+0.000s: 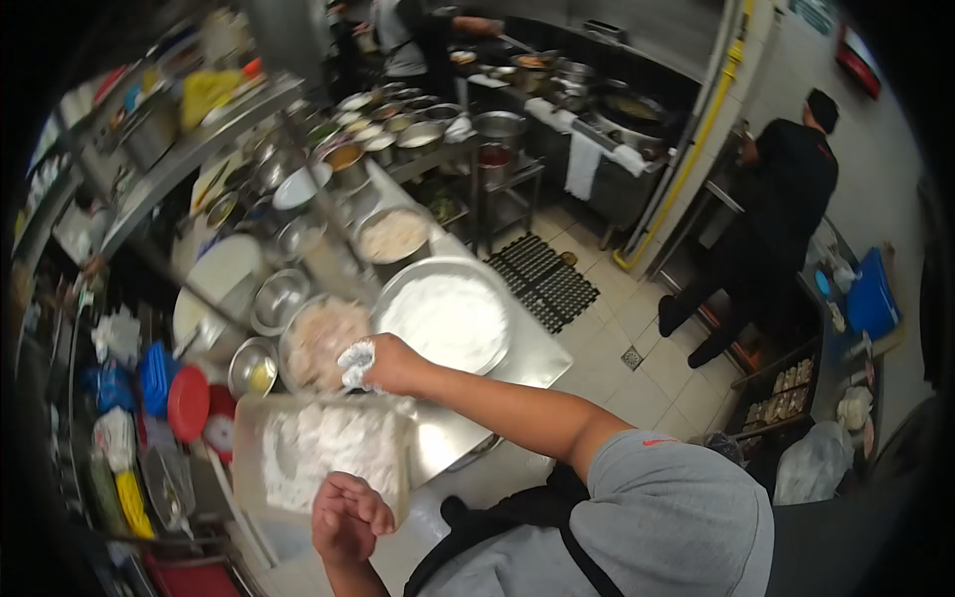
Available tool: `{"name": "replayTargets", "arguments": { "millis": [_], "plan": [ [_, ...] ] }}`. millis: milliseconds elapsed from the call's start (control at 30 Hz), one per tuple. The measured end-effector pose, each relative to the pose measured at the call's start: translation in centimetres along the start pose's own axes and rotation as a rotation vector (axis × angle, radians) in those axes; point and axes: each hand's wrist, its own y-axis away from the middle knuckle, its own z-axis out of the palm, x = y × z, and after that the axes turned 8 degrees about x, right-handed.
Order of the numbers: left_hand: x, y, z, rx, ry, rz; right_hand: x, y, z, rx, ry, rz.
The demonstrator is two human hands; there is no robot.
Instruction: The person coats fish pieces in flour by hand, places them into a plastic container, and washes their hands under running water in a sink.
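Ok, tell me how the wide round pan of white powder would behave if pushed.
The pan would probably feel heavy, as powder covers its whole width. With such a broad base, it would likely slide along the metal table rather than tip. The powder looks loose, so a sudden shove might spill some.

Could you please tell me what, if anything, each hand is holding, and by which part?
The left hand looks empty. The right hand has white-coated fingers; whether they grip a piece, and by which part, cannot be told.
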Motion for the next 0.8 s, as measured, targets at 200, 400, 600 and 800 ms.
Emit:
{"name": "replayTargets", "arguments": {
  "millis": [200, 400, 600, 800],
  "plan": [
    [-16.0, -10.3, 14.0, -0.23, 0.056, -0.339, -2.3, 4.4, -27.3, 0.199, -0.805, 0.419],
    [-28.1, -24.0, 25.0, -0.14, -0.051, -0.228, 9.8, 4.7, -53.1, 0.302, -1.212, 0.308],
    [-39.3, -40.0, 30.8, 0.015, -0.011, -0.191, 17.8, 7.3, -70.0, 0.581, -1.248, 0.269],
    [-59.7, -61.4, 27.0, 0.165, -0.361, -0.222, 24.4, 9.2, -83.3, 0.861, -1.171, 0.441]
  ]
}}
